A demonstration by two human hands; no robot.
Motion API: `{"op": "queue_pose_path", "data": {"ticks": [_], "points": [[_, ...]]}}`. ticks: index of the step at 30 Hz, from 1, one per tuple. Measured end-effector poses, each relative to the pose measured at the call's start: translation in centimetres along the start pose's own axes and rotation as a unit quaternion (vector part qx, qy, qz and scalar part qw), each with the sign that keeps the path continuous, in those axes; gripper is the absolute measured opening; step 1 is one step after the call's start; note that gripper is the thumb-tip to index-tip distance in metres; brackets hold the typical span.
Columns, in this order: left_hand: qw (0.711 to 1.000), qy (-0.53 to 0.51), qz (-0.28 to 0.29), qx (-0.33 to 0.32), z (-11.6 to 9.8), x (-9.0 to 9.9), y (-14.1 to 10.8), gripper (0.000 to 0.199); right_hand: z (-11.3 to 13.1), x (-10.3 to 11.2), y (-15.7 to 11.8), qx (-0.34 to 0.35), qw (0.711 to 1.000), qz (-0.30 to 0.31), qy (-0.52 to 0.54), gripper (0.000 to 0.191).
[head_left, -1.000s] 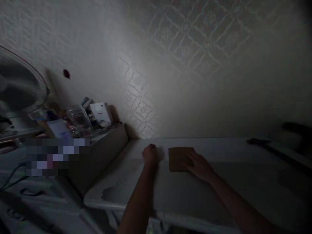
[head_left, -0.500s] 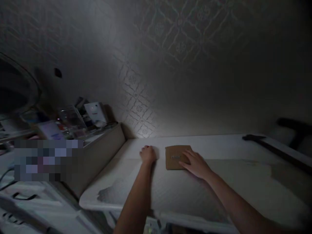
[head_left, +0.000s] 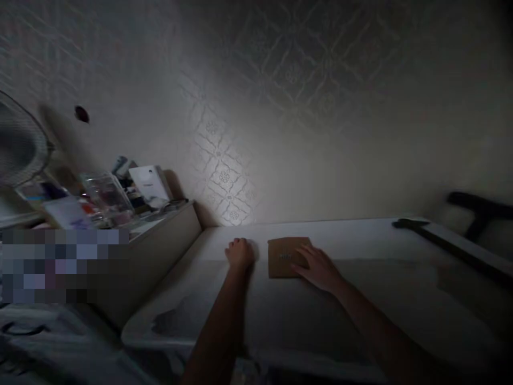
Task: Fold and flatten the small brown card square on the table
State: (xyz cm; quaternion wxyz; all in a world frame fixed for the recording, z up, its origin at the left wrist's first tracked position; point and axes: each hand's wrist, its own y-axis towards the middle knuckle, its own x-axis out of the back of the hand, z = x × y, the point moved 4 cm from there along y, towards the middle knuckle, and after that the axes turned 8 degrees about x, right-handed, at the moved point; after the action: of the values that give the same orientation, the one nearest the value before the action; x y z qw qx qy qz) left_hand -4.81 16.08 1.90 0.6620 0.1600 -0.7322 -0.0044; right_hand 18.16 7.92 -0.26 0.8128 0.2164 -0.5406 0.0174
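A flat brown piece, like cardboard [head_left: 280,267], lies on the white desk [head_left: 352,243], with a row of small marks or items at its middle that are too small to make out. My right hand [head_left: 318,267] rests on its right part, fingers spread. To the left of the brown piece, not touching it, my left hand [head_left: 239,252] lies on the desk with its fingers curled in; whatever they hold, if anything, is hidden.
A dark hammer-like tool [head_left: 449,246] lies at the right. Further right stands a black object [head_left: 479,211]. On the left, a raised cabinet [head_left: 172,256] carries a white box [head_left: 148,182], clear containers and a round fan [head_left: 20,141].
The whole view has shifted a little, so that things appear slightly further left. Both hands keep their places relative to the brown piece. The lower part looks darker.
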Motion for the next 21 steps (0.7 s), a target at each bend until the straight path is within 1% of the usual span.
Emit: {"op": "queue_pose_path", "data": {"ticks": [4,8,11,13,15,16,17,19,21], "points": [[1.0,-0.018,-0.004,0.022,0.1,0.1,0.0,0.034,0.1,0.2,0.0,-0.002,1.0,-0.002,-0.001,0.061],[0.999,-0.033,0.002,0.017,0.0,0.1,0.0,0.032,0.2,0.2,0.0,-0.004,1.0,0.0,0.0,0.061],[0.998,-0.056,0.001,0.013,-0.2,0.6,-0.2,0.033,0.1,0.1,0.0,-0.005,1.0,0.003,-0.001,0.062],[0.997,-0.076,-0.012,-0.003,-0.7,1.2,-0.6,0.034,-0.1,-0.1,0.1,-0.009,1.0,0.003,-0.002,0.063],[0.992,-0.118,-0.016,-0.049,-1.5,1.9,-1.1,0.034,-0.1,-0.1,0.1,-0.008,1.0,-0.001,-0.004,0.062],[0.985,-0.149,-0.003,-0.084,-2.1,2.1,-1.5,0.033,-0.1,-0.1,0.1,-0.006,1.0,-0.003,-0.004,0.062],[0.976,-0.182,0.02,-0.121,-2.7,2.2,-1.9,0.031,-0.1,-0.1,0.1,-0.004,1.0,-0.006,-0.004,0.061],[0.947,-0.236,0.096,-0.194,-4.0,2.0,-2.8,0.028,0.0,0.0,0.0,0.0,1.0,-0.007,-0.004,0.061],[0.916,-0.264,0.167,-0.253,-4.9,1.5,-3.7,0.026,0.1,0.1,0.0,0.001,1.0,-0.004,-0.003,0.061]]}}
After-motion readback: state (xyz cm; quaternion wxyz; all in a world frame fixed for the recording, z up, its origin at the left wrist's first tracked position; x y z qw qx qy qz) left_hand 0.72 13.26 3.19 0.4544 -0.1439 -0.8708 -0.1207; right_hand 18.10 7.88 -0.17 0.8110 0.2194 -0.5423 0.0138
